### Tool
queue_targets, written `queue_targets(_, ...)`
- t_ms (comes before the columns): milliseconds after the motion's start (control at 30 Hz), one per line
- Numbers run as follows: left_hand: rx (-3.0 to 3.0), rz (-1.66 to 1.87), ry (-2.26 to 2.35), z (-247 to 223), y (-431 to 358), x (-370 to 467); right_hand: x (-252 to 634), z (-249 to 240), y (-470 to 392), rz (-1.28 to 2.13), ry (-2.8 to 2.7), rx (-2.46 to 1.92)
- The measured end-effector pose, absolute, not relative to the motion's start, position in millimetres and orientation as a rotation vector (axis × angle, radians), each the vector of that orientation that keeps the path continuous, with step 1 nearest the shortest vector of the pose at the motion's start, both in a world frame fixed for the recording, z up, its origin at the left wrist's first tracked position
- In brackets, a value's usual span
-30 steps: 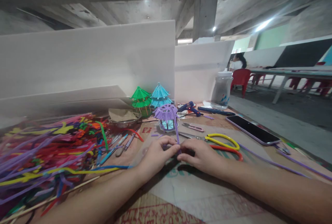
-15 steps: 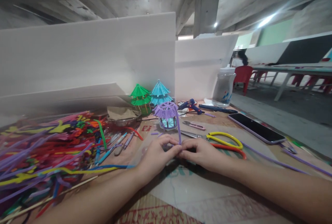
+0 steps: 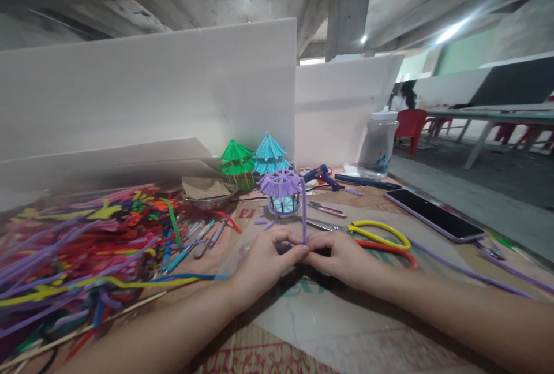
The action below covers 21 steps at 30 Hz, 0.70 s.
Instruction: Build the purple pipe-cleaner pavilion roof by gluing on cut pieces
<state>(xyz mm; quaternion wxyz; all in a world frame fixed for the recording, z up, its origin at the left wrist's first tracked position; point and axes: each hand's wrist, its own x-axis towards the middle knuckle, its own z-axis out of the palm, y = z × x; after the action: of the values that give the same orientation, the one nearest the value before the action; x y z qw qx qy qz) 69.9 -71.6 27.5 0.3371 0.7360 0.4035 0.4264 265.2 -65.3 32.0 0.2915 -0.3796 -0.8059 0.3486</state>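
Observation:
A purple pipe cleaner (image 3: 304, 212) rises upright from between the fingertips of both hands, its top bending toward the left. My left hand (image 3: 272, 255) pinches its lower end, and my right hand (image 3: 331, 254) pinches it from the other side, the fingertips meeting. Just behind stands a small pavilion (image 3: 281, 189) with a purple fringed roof, thin posts and a pale blue floor. Scissors (image 3: 376, 234) with yellow and orange handles lie beyond my right hand. Small pink-handled snips (image 3: 326, 209) rest behind them.
Pipe cleaners in many colours (image 3: 86, 253) pile up at the left, near a bowl (image 3: 208, 192) and pens. Green (image 3: 237, 160) and blue (image 3: 269, 154) pavilions stand at the back. Rightward are a glue gun (image 3: 320, 175), a bottle (image 3: 377, 143) and a phone (image 3: 433, 214).
The view has shifted slightly, so most things sit a little further right. Both hands keep their pinch on the purple pipe cleaner, which now stands straighter with a rounder bend at its top.

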Motion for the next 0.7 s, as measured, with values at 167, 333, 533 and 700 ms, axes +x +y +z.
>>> queue_targets(167, 1.824, 1.082, 1.078, 33.5, -71.7, 70.3, 264.2, 33.4, -66.7, 0.932, -2.163, -1.075)
queue_targets(333, 1.694, 1.089, 1.148, 29.1, -67.6, 70.0, 263.9, 35.0, -69.0, 0.901, -2.136, -1.151)
queue_targets(533, 1.583, 1.136, 1.115, 26.9, -65.2, 71.2, 264.5, 34.3, -70.2, 0.884, -2.129, -1.117)
queue_targets(700, 1.549, 1.159, 1.125, 28.5, -65.5, 73.5, 263.6, 35.1, -68.5, 0.848, -2.117, -1.18)
